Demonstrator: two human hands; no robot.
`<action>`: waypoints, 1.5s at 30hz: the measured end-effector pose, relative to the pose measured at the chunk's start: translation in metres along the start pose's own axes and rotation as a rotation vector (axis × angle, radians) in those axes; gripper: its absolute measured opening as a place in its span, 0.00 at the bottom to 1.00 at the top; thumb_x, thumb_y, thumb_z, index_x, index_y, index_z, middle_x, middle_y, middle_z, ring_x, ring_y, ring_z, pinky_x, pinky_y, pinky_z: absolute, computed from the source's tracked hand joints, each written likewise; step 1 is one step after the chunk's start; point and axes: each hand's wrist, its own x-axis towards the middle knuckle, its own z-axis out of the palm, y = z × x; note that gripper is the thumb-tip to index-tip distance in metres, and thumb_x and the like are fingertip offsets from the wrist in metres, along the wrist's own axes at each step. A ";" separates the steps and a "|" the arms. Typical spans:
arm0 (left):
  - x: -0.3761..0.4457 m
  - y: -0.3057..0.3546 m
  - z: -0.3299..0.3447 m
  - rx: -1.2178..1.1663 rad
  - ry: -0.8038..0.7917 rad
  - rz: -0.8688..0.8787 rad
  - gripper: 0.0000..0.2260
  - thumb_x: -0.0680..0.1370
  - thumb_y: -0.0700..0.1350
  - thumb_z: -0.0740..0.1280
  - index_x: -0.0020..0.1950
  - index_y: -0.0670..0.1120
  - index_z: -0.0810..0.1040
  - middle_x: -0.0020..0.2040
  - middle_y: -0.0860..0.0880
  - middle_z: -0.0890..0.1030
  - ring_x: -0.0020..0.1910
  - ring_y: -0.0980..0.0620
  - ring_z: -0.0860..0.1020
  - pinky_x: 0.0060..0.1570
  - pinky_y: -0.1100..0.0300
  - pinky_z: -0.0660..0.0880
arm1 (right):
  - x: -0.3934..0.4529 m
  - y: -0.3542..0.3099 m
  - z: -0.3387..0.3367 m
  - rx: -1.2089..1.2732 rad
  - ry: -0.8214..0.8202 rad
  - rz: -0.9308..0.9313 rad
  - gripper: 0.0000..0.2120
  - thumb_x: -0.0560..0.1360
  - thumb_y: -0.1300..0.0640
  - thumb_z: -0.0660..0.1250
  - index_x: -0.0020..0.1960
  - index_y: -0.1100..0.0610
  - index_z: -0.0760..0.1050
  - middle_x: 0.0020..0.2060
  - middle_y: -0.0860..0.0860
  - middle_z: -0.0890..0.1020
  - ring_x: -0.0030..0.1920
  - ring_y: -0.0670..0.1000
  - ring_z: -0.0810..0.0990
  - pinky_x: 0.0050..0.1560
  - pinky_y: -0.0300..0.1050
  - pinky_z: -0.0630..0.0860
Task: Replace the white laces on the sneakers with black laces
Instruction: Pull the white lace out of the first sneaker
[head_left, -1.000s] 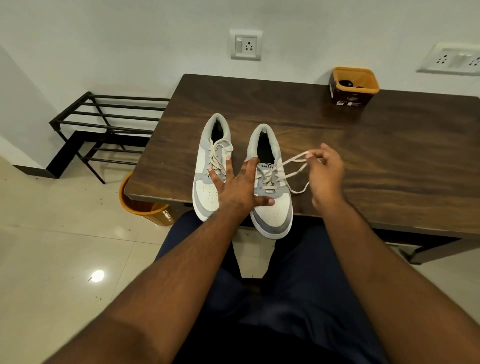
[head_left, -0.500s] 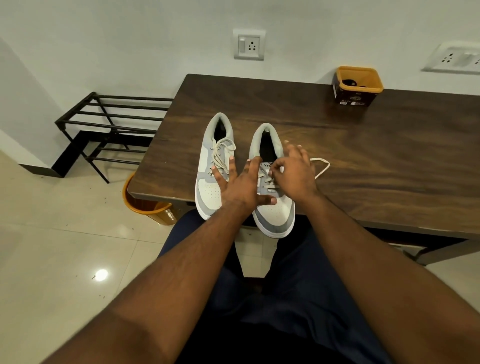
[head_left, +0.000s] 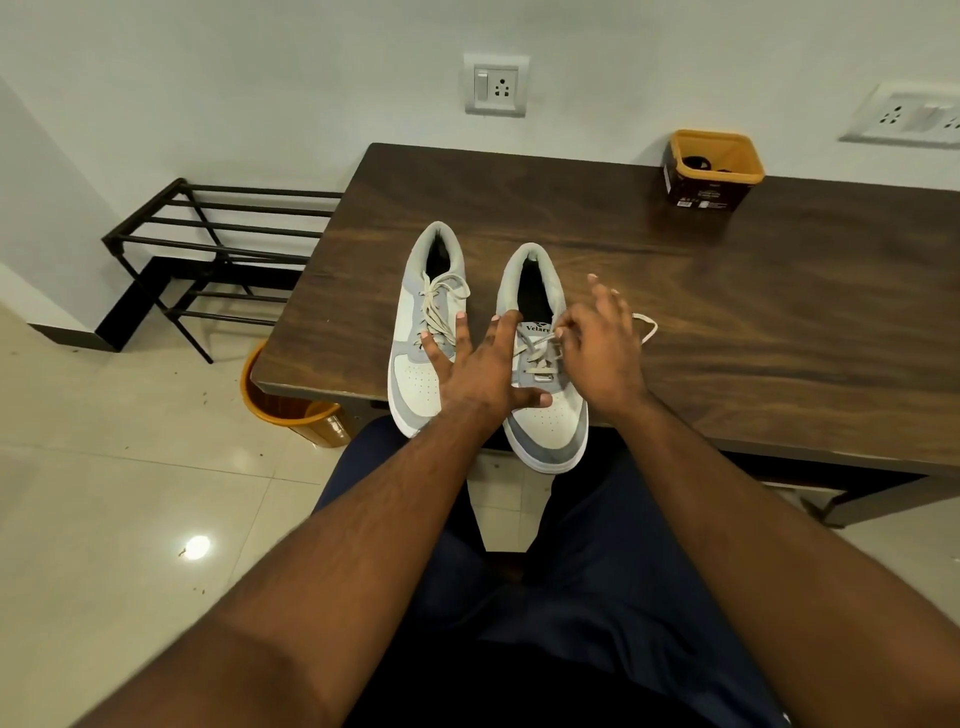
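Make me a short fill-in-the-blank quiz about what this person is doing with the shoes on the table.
1. The left hand lies spread flat across ____ sneakers.
2. The right hand pinches the white lace of the ____ sneaker.
3. The orange-rimmed tub stands at the table's ____ edge, by the wall.

Missing words: both; right; far

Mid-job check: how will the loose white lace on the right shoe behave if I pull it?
Probably floppy: the white lace lies in a slack curl on the table. It likely drags through the eyelets rather than sliding free, since it crosses several rows. The shoe looks light and may shift, which would explain the left hand pressing it down while the right hand pinches the lace.
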 end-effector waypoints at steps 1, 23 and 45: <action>0.000 0.000 0.000 -0.005 -0.001 0.000 0.47 0.67 0.67 0.72 0.76 0.58 0.48 0.76 0.49 0.66 0.79 0.42 0.38 0.68 0.30 0.32 | -0.001 0.004 -0.001 0.040 0.025 0.035 0.04 0.79 0.58 0.62 0.49 0.54 0.76 0.77 0.52 0.59 0.76 0.58 0.56 0.71 0.60 0.59; 0.011 0.026 -0.026 -0.196 0.114 -0.073 0.12 0.78 0.51 0.68 0.61 0.59 0.77 0.81 0.49 0.47 0.79 0.40 0.43 0.71 0.31 0.45 | -0.021 0.043 0.018 0.332 -0.136 0.065 0.32 0.65 0.44 0.76 0.67 0.46 0.71 0.61 0.50 0.76 0.60 0.50 0.76 0.60 0.53 0.75; -0.017 0.017 0.000 -0.420 0.316 -0.209 0.04 0.78 0.49 0.66 0.51 0.53 0.78 0.80 0.49 0.54 0.79 0.44 0.44 0.72 0.40 0.45 | -0.037 0.001 0.063 0.050 0.003 0.349 0.38 0.68 0.29 0.56 0.73 0.47 0.61 0.71 0.51 0.68 0.73 0.54 0.62 0.70 0.64 0.59</action>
